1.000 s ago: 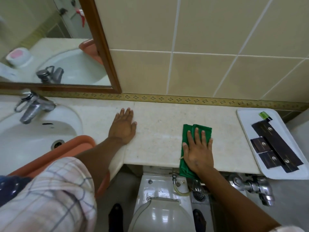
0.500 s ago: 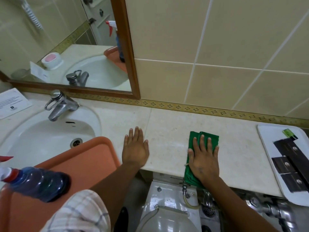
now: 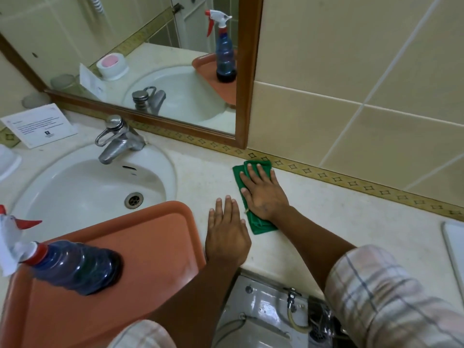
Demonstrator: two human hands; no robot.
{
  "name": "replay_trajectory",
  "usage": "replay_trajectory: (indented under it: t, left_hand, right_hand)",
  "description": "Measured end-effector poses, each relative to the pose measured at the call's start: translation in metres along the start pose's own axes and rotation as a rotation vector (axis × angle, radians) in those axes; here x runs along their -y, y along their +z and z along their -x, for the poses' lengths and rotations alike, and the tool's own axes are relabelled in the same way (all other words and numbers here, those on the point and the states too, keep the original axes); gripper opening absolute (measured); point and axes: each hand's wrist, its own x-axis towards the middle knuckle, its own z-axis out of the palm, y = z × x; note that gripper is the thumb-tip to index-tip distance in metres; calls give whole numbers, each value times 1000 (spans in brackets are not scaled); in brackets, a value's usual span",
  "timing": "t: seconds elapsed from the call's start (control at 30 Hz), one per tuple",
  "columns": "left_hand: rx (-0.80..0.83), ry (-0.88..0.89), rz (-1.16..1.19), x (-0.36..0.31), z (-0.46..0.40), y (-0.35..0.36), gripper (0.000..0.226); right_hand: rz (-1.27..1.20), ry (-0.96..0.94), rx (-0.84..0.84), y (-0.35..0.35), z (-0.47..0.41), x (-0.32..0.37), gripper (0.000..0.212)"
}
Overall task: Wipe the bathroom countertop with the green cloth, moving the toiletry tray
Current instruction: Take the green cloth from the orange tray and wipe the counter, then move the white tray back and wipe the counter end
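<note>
- Spray bottle (image 3: 72,266) sits on the orange tray (image 3: 140,247) far left, over the sink (image 3: 82,187).
- left hand (image 3: 227,234) flat, fingers spread, palm down on the worktop (image 3: 351,217).
- right hand (image 3: 263,192) open, pressing the green cloth (image 3: 261,226) near the wall.
- toiletry tray (image 3: 454,247) edge peeks in far right.

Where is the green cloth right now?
The green cloth lies flat on the countertop, pressed under the right hand, close to the patterned wall border, right of the sink.
</note>
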Motion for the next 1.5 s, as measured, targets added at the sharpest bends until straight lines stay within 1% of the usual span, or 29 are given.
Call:
replay_trajectory:
  t: [0.23,0.33,0.37,0.4,0.43,0.47,0.5,0.53,0.57,0.6,0.67,0.7,0.77,0.83,0.87,0.9,0.97,1.03,1.1,1.17,1.27,1.37,1.43,1.5]
  left_hand:
    - [23,4,-18,1,-4,3,64]
    - [55,1,-15,3,-4,0,63]
    - [60,14,10,0,-3,-3,62]
    - [30,17,88,-3,-1,-6,60]
    - [-23,0,197,-2,1,-11,59]
    - [-97,-21,298,0,1,-17,58]
    - [-167,-32,365,1,-1,-25,59]
    - [-190,-6,391,-13,-7,-31,60]
    - [-179,42,394,-30,-14,-37,61]
    - [-171,123,389,-51,-24,-43,60]
    - [-115,380,438,-125,-44,-50,54]
    - [-60,538,488,-179,-47,-51,51]
    - [17,710,507,-249,-64,-51,47]
    - [163,853,461,-331,-64,-42,45]
    - [241,914,392,-370,-61,-36,44]
    - [301,959,303,-403,-58,-27,42]
    - [352,1027,109,-443,-54,-12,34]
    - [358,1034,-40,-468,-49,0,30]
    - [342,1018,-155,-485,-44,13,31]
    - [306,1018,-241,-494,-40,26,31]
    - [240,1016,-279,-499,-41,40,28]
    - [211,995,-253,-494,-41,40,29]
    - [208,967,-215,-485,-39,35,29]
    - [220,924,-171,-466,-39,27,27]
  right_hand:
    - [-20,-21,-36,3,-7,0,61]
    - [-100,-27,11,-8,-5,1,61]
    - [-176,-6,16,-16,1,-1,62]
    - [-262,22,9,-25,7,-4,63]
    - [-351,60,-29,-34,15,-7,64]
    - [-435,115,-107,-43,27,-12,64]
    - [-516,190,-227,-51,43,-20,62]
    - [-586,313,-367,-56,73,-39,60]
    - [-615,436,-493,-59,104,-57,56]
    - [-616,561,-606,-60,135,-77,51]
    - [-612,901,-778,-63,213,-126,43]
    - [-621,1102,-844,-64,264,-154,40]
    - [-627,1359,-872,-64,325,-187,36]
    - [-649,1608,-828,-59,399,-211,38]
    - [-686,1689,-806,-51,432,-219,39]
    - [-724,1729,-777,-44,458,-222,40]
    - [-778,1779,-735,-23,488,-223,40]
    - [-850,1829,-709,-5,498,-226,41]
    - [-967,1863,-722,9,496,-230,40]
    - [-1085,1884,-739,16,489,-229,34]
    - [-1126,1890,-803,24,481,-228,24]
    - [-998,1864,-869,21,478,-230,15]
    - [-930,1835,-886,18,481,-232,15]
    - [-881,1791,-861,11,482,-236,18]
